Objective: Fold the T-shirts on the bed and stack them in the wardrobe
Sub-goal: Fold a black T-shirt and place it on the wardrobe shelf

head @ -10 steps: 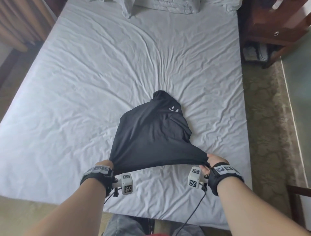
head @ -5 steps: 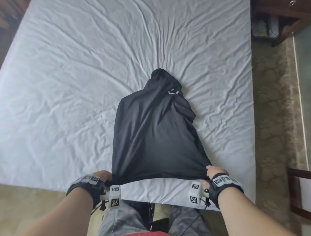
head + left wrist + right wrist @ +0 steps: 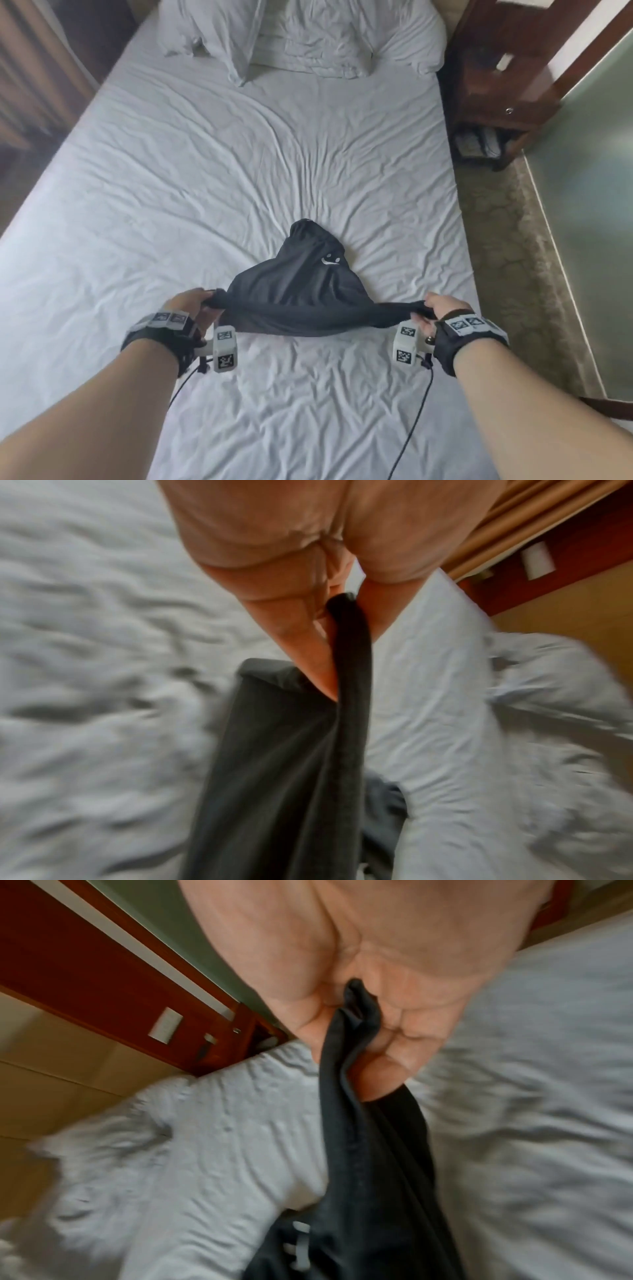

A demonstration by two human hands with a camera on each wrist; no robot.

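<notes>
Both hands, left hand (image 3: pixel 189 303) and right hand (image 3: pixel 439 306), pinch the black T-shirt (image 3: pixel 298 291) hem above the bed (image 3: pixel 171 171)

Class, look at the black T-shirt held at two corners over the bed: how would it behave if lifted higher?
The T-shirt is probably floppy: it sags between the left hand and right hand. It seems light, since a pinch holds each corner. Its far end would likely drag across the bed, where it lies bunched.

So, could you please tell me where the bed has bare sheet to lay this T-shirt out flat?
Bare sheet lies left of the black T-shirt and between it and the pillows. The strip toward the nightstand is narrower. Both hands pinch the shirt's near corners.
</notes>
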